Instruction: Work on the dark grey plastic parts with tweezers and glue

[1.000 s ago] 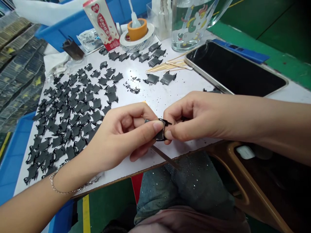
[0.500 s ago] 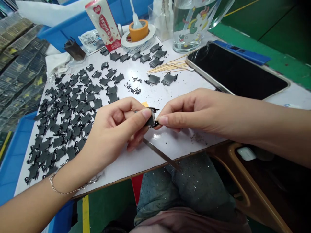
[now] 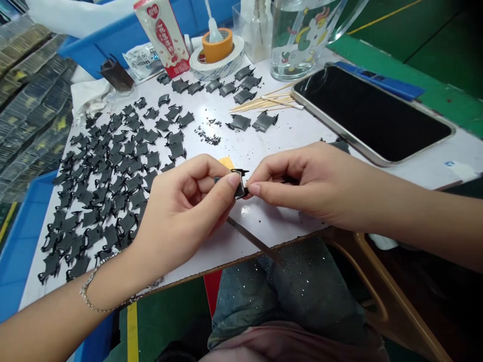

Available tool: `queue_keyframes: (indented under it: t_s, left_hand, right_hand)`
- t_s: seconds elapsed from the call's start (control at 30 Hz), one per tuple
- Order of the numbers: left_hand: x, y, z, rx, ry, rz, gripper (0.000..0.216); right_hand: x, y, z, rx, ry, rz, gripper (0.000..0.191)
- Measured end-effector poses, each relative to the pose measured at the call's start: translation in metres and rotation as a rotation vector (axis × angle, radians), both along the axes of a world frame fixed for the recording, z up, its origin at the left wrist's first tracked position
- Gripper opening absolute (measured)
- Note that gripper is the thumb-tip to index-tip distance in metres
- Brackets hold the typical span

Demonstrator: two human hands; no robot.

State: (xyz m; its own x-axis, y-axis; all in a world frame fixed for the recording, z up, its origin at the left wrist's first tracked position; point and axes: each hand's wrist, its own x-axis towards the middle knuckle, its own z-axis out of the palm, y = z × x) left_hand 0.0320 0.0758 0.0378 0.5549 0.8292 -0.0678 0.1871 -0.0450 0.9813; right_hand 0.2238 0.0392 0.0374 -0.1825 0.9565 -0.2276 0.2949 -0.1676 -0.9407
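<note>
- Far left: stacked clear trays of small dark parts (image 3: 32, 95), above a blue plastic bin rim (image 3: 22, 246).
- White laminate worktop (image 3: 287, 161) carried loose matte-black clips (image 3: 113, 176), lying flat in rough rows.
- Left hand (image 3: 181, 211), silver chain bracelet (image 3: 113, 289) on wrist: grip closed, thumb pressed on the held clip. Looked a steady hold, fingers kept close to the work.
- Thin steel blade (image 3: 256, 241) ran from under the left hand towards the front worktop edge. Seemed tucked in the curled fingers; exact hold hidden.
- Matte-black winged plastic clip (image 3: 240, 187) sat between both hands, raised above the worktop, tilted on edge. Short pinch from both sides looked right for control.
- Right hand (image 3: 302, 186): grip closed, thumb and fingertips on the clip's right edge.
- Behind: black crumbs (image 3: 207, 136) on the worktop, wooden toothpicks (image 3: 264, 103).
- Far right: black-screened smartphone (image 3: 372, 113), lying flat.
</note>
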Motion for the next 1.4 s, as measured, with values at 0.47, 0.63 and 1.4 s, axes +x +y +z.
queue_keyframes:
  t_s: [0.47,0.63,1.4]
  left_hand:
    - [0.004,-0.004,0.000,0.140,0.061,0.037,0.017]
    - [0.003,-0.006,0.001,0.140,0.054,0.045,0.017]
    - [0.001,-0.003,0.004,0.043,0.038,-0.194,0.017]
  right_hand:
    - [-0.003,-0.003,0.001,-0.022,-0.002,-0.029,0.014]
    - [-0.002,-0.001,-0.001,-0.022,0.011,-0.031,0.014]
    - [0.008,0.009,0.005,-0.248,-0.084,0.213,0.022]
